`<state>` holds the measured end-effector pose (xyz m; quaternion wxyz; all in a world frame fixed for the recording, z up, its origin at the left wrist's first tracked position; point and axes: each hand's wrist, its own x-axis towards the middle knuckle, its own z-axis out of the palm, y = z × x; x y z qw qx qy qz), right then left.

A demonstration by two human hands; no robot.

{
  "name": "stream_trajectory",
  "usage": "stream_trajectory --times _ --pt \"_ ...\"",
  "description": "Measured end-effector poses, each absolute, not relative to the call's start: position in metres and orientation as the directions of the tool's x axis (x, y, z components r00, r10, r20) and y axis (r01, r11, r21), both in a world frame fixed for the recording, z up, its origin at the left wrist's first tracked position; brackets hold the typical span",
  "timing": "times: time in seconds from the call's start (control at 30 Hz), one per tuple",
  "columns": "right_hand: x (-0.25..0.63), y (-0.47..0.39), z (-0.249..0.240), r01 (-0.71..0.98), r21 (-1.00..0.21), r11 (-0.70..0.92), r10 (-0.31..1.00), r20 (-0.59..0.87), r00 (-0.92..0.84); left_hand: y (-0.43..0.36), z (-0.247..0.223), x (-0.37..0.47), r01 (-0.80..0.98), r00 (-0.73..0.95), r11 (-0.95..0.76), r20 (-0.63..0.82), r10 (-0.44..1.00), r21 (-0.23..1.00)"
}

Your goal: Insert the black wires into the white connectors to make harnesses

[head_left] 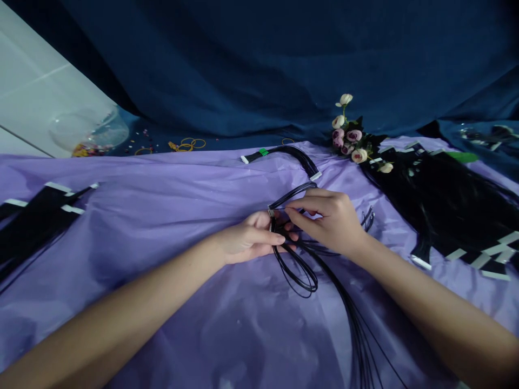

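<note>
My left hand [259, 237] is closed around a bundle of thin black wires [298, 270], which loops below the fingers. A small white connector [271, 210] stands up at its fingertips, with some wires running from it. Just to the right, my right hand [332, 219] pinches a single black wire near the connector, thumb against forefinger. Whether that wire's end is inside the connector is too small to tell. Loose wires trail from the bundle toward the front edge of the view. Behind the hands lies a wire harness [290, 151] with white end connectors and green tape.
Purple cloth [170, 216] covers the table. Black harnesses with white connectors lie in a pile at right [441, 200] and in a smaller pile at left [36, 216]. Artificial flowers [346, 138], rubber bands [188, 144] and a tipped clear container [91, 132] are along the back, before a dark blue curtain [263, 65].
</note>
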<state>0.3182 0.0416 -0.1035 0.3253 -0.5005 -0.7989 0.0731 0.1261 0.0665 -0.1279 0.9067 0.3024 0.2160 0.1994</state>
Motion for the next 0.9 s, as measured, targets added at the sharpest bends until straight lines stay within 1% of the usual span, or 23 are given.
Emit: stream_trajectory --times 0.1,0.2,0.33,0.5,0.57,0.67,0.9 --pt "0.317 0.041 -0.105 0.768 -0.405 0.495 0.833 0.471 -0.289 0.067 -0.128 0.127 -0.232 0.837 0.735 -0.254 0.484 0.637" --pt "0.315 0.038 -0.106 0.793 -0.309 0.525 0.79 0.523 -0.319 0.066 -0.129 0.127 -0.223 0.838 0.729 -0.255 0.482 0.647" --pt "0.312 0.034 -0.103 0.827 -0.081 0.556 0.696 0.588 -0.411 0.066 -0.131 0.128 -0.196 0.832 0.711 -0.269 0.485 0.675" --pt "0.307 0.03 -0.094 0.801 0.209 0.561 0.597 0.568 -0.566 0.065 -0.131 0.131 -0.181 0.839 0.691 -0.256 0.48 0.7" --pt "0.305 0.029 -0.092 0.791 0.291 0.538 0.577 0.557 -0.597 0.064 -0.131 0.132 -0.197 0.838 0.681 -0.238 0.49 0.706" --pt "0.303 0.028 -0.09 0.783 0.338 0.522 0.569 0.546 -0.615 0.063 -0.129 0.134 -0.204 0.835 0.668 -0.229 0.501 0.715" --pt "0.3 0.03 -0.092 0.799 0.33 0.502 0.59 0.545 -0.596 0.063 -0.126 0.135 -0.181 0.834 0.659 -0.241 0.496 0.73"
